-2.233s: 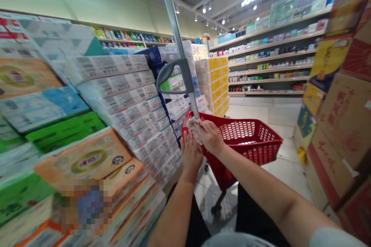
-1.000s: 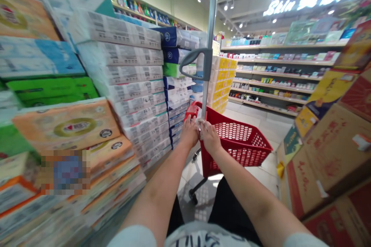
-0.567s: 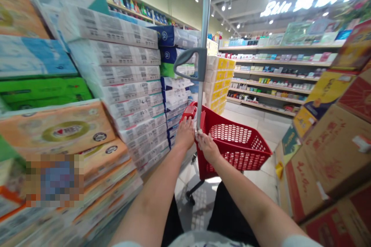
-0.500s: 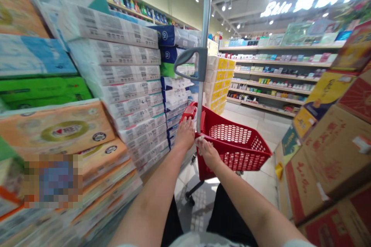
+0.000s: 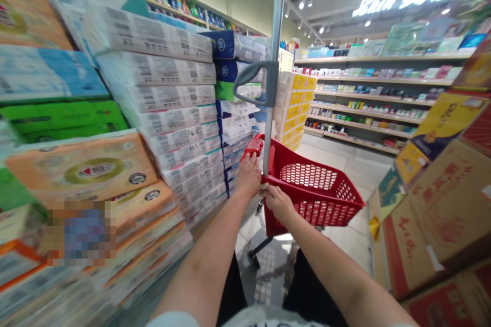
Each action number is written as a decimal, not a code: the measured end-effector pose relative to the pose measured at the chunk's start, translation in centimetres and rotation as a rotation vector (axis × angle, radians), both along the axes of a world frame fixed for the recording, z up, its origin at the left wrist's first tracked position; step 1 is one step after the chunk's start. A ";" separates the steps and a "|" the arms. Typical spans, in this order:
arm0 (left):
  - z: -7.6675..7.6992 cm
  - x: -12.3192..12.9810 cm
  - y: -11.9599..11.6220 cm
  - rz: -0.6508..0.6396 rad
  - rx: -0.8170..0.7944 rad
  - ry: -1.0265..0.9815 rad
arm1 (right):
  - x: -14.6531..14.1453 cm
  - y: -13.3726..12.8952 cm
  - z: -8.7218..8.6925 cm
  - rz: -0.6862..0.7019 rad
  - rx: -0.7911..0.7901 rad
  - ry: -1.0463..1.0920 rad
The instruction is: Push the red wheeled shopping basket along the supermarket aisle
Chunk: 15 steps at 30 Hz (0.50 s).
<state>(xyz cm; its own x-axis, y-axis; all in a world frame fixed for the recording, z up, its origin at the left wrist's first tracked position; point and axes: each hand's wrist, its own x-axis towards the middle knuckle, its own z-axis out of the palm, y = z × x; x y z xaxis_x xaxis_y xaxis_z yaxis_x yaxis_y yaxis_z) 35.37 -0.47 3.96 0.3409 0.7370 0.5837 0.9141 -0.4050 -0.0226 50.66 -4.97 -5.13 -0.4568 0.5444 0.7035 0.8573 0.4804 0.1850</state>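
Observation:
A red cart (image 5: 320, 194) with a perforated basket stands in front of me, its basket pointing to the right. My left hand (image 5: 249, 174) lies over the red handle (image 5: 253, 146) at the cart's near left end, its fingers closed on it. Lower and to the right, my right hand (image 5: 276, 200) is curled at the near rim of the cart, with something small and pale at its fingertips that I cannot make out. Between the hands and the basket a metal pole (image 5: 273, 112) rises from the cart, bearing a grey loop-shaped handle (image 5: 273, 84).
Tall stacks of packaged tissue (image 5: 169, 97) line the left side, with orange packs (image 5: 92, 166) nearest. Cardboard boxes (image 5: 441, 209) are piled on the right. Ahead, beyond the pale tiled floor (image 5: 341, 150), stand long shelves (image 5: 368, 104) of small goods.
The view has shifted slightly, so the cart, pole and stacks sit a little further right. Both hands remain at the cart's near end.

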 end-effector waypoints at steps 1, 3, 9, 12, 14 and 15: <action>0.1 0.0 0.1 0.000 -0.004 0.001 | -0.1 0.1 0.2 0.001 0.025 0.022; 0.1 0.1 0.3 -0.005 -0.006 0.004 | -0.2 0.3 0.2 -0.013 0.038 0.045; -0.2 0.3 0.4 -0.019 0.019 0.003 | 0.0 0.3 -1.0 -0.031 -0.059 0.024; -0.2 0.7 0.2 -0.004 0.004 0.000 | 0.1 0.6 0.2 -0.016 0.038 0.128; -0.3 0.9 0.0 0.008 -0.021 -0.003 | 0.2 0.6 0.7 -0.014 0.060 0.147; -0.3 1.0 -0.1 0.009 -0.032 -0.004 | 0.3 0.4 0.7 -0.013 0.042 0.132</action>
